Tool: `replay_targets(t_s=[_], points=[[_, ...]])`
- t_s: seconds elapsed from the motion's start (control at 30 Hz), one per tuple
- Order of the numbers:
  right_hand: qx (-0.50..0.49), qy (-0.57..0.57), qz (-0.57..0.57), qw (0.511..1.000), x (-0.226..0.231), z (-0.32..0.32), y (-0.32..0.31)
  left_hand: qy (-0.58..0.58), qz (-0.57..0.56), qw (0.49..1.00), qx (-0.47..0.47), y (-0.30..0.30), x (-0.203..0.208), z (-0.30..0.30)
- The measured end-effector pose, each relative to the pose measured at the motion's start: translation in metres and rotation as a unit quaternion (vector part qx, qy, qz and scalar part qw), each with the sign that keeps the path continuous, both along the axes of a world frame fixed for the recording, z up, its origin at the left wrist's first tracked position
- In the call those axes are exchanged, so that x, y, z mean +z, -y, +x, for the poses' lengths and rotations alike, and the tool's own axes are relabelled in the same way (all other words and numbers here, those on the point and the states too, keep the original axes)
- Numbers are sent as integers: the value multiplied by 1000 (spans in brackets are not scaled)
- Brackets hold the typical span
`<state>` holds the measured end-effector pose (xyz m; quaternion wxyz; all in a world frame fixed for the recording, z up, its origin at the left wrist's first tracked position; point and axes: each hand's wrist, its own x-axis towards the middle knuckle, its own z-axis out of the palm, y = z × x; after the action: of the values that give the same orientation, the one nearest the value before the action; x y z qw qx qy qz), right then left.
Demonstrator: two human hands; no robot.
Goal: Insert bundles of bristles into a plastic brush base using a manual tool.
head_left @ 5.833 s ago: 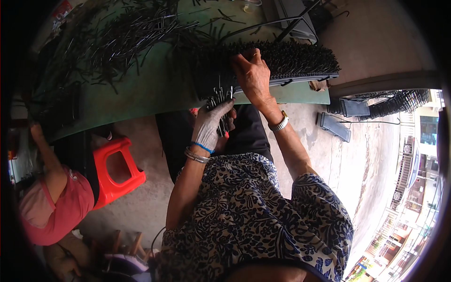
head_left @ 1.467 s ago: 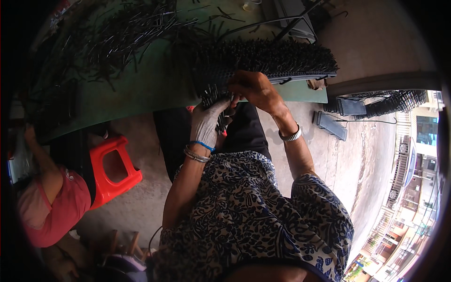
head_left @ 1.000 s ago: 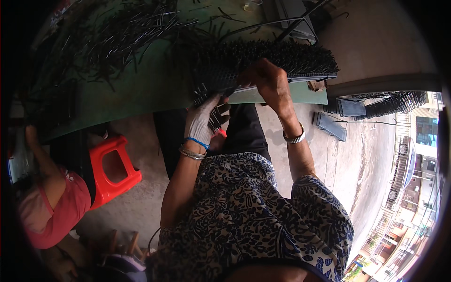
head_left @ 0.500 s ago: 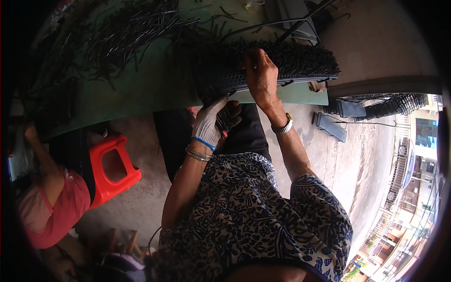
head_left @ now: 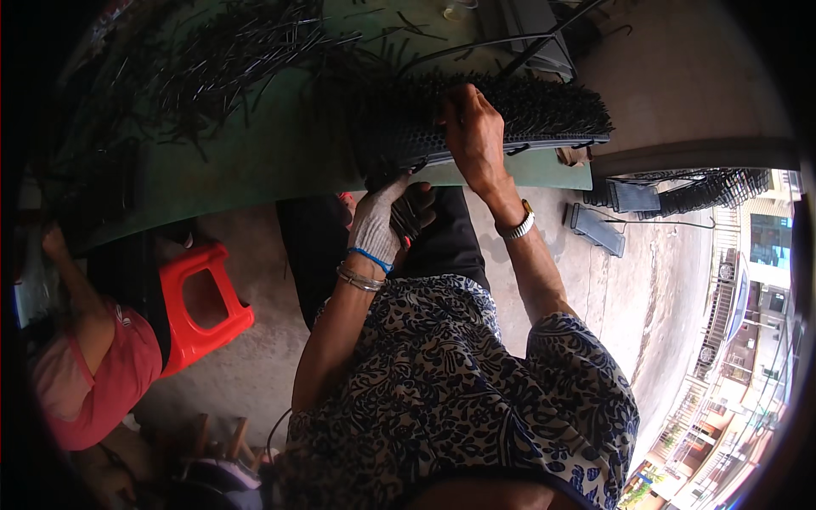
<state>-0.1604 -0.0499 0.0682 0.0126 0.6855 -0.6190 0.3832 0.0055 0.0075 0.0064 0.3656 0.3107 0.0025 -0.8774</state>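
Note:
A long black perforated panel (head_left: pixel 395 144), with a dense pile of short black bristles (head_left: pixel 544 106) along it, lies at the front of the green table. Over its front edge, my bare right hand (head_left: pixel 476 140) is closed in a pinch at the holes; whatever sits between the fingertips is too small to make out. My left hand (head_left: pixel 382 212), in a white knitted glove, is closed below the table edge, its thumb near the panel's lower left corner. Dark shapes show at its curled fingers, but I cannot tell whether they are strips or glove.
Loose black strips (head_left: pixel 229 59) are heaped on the green table (head_left: pixel 229 174) at the far left. Dark rods and a grey metal piece (head_left: pixel 544 47) stand behind the panel. A red stool (head_left: pixel 204 306) and a person in a pink top (head_left: pixel 123 357) are at left. Grey panels (head_left: pixel 599 229) lie at right.
My right forearm has shifted very slightly right, its hand still pinched at the panel. The left gloved hand has turned a little, staying at the same corner.

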Motion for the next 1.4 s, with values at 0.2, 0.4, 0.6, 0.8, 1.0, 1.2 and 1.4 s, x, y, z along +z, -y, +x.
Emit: replay_targets(t_s=[0.2, 0.4, 0.6, 0.8, 1.0, 1.2, 1.4], points=[[0, -14, 8, 1000, 0, 2, 2, -4, -5, 1000, 13, -2, 1, 1], [11, -40, 52, 998, -7, 5, 9, 23, 17, 999, 16, -4, 10, 2], [18, -100, 45, 994, -10, 19, 15, 52, 0, 999, -3, -4, 11, 5], [-26, -73, 25, 997, -7, 19, 16, 27, -10, 1000, 7, -6, 20, 4], [-18, -92, 43, 995, -5, 21, 20, 28, -28, 999, -2, -5, 14, 6], [4, -83, 23, 996, -12, 22, 16, 20, -36, 999, 0, -8, 16, 7], [-42, -52, 41, 997, -18, 17, 8, 30, -38, 999, 2, -10, 19, 8]])
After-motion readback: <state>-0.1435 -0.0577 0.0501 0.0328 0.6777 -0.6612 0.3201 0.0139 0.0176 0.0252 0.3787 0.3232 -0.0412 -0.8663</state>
